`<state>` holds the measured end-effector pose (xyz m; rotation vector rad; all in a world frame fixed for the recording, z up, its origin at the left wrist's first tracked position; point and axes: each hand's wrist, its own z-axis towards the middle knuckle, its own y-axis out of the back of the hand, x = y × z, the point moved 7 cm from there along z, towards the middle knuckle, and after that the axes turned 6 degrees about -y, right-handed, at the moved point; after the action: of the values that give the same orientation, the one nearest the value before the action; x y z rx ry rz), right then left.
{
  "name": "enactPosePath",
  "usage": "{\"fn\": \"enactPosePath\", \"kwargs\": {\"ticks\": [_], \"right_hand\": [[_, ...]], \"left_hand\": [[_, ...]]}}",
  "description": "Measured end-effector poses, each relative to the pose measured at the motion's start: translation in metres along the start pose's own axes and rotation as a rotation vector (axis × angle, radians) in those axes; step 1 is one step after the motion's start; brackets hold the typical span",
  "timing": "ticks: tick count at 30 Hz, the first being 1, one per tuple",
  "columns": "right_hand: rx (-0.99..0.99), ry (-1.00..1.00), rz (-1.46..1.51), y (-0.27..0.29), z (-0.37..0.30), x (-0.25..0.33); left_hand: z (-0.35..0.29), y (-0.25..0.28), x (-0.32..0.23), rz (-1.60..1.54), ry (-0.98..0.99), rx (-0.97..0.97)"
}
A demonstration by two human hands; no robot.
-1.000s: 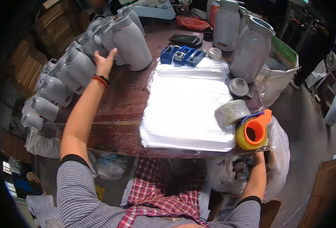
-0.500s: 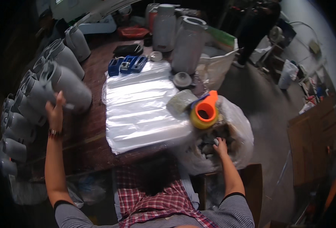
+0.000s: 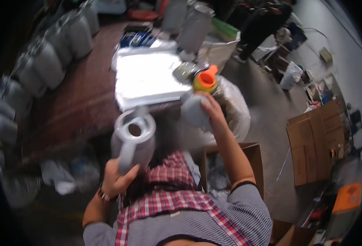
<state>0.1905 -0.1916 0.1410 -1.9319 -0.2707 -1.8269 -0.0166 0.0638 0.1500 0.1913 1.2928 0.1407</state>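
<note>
Left hand [image 3: 118,180]: closed round the lower part of the handle [image 3: 127,156], and that's a full grip, thumb lying to the right.
Grey jug [image 3: 147,149]: up in that left hand, in front of the table edge and over the lap, open mouth facing up; its base is out of sight.
Right hand [image 3: 213,110]: clamped on a round grey lid [image 3: 195,111], fingers on its upper right side; blur hides the finer hold.
Gap between the two: lid and jug apart, lid to the right and a little higher.
Jug's feel: looks stiff and smooth, probably moderate in weight and a touch slippery on the glossy body; any inner liner could be fragile. Best hold, I'd judge, is the handle, with a palm under the base.
Lid's feel: likely light and rigid, best pinched at the rim.
Just past the lid: orange-and-yellow tape dispenser [image 3: 207,81] at the table corner, clear plastic sack [image 3: 240,112] hanging beside it.
Tabletop [image 3: 80,96]: shiny stack of plastic sheets [image 3: 146,76] in the middle, row of grey jugs [image 3: 45,67] down the left.
Below: open carton [image 3: 252,162] near the right forearm.
Farther right: brown cardboard [image 3: 314,141], well apart from both hands.
</note>
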Motion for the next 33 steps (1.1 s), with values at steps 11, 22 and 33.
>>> {"fn": "enactPosePath", "kwargs": {"ticks": [11, 22, 33], "right_hand": [[0.273, 0.108, -1.088, -0.104, -0.013, -0.003], [0.604, -0.057, -1.555, -0.130, -0.038, 0.021], [0.670, 0.038, -1.600, -0.133, -0.051, 0.015]], "left_hand": [[-0.014, -0.046, 0.028, 0.168, -0.182, 0.046], [-0.010, -0.064, 0.033, 0.207, -0.251, 0.086], [-0.013, -0.069, 0.033, 0.243, -0.256, 0.166]]}}
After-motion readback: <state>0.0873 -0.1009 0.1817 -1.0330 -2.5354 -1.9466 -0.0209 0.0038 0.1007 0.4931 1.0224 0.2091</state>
